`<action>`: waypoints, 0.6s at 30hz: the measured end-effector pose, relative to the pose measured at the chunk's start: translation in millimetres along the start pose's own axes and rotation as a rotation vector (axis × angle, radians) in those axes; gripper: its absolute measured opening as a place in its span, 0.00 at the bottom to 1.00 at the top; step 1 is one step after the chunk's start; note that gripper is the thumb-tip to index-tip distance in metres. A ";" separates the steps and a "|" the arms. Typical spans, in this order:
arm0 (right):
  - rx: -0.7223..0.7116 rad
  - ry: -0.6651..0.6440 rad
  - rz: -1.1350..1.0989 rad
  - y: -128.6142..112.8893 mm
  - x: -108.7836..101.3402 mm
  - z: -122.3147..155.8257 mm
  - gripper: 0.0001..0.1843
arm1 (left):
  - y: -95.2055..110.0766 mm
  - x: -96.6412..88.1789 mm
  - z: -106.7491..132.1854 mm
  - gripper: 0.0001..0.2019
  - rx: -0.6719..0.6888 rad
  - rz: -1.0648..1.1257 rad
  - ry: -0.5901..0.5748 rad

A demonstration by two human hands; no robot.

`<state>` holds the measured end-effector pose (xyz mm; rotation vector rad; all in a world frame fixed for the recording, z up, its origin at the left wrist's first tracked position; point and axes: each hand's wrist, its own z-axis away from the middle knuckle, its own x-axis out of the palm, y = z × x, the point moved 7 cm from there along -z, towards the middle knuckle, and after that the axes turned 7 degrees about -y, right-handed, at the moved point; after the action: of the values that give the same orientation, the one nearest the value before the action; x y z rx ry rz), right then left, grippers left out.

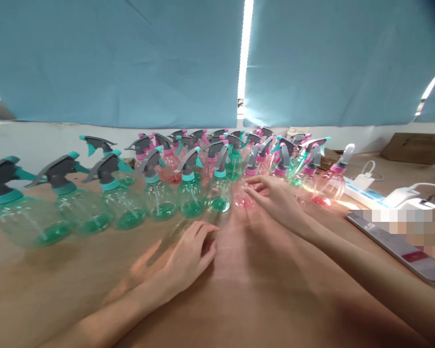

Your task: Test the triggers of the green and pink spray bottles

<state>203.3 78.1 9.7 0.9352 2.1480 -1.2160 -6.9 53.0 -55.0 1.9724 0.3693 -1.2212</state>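
Several clear spray bottles with grey triggers stand on a brown wooden table (268, 299), green ones (190, 191) to the left and pink ones (326, 181) to the right. My left hand (190, 256) lies flat on the table in front of the green row, fingers stretched out, holding nothing. My right hand (275, 195) reaches forward with fingers extended and touches a pink bottle (248, 188) at the front of the group.
A white power strip (366, 193) with a plugged-in charger lies at the right. A flat dark device (402, 249) rests near the right edge. A cardboard box (416, 147) sits far right. Blue curtains hang behind.
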 end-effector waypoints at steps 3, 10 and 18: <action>0.071 0.066 0.018 18.9 -16.2 8.0 0.15 | -1.9 -0.9 -1.1 0.11 -0.025 0.013 0.010; 0.198 0.008 0.166 32.4 0.1 -14.7 0.32 | -6.8 -1.2 -2.9 0.11 -0.095 0.024 0.024; 0.297 -0.049 0.221 34.8 12.9 -34.1 0.25 | 1.0 -2.3 -4.6 0.10 -0.085 -0.012 0.060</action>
<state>218.7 124.8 -1.6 1.2171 1.8002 -1.4508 -4.5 56.1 -51.4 1.9390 0.4566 -1.1375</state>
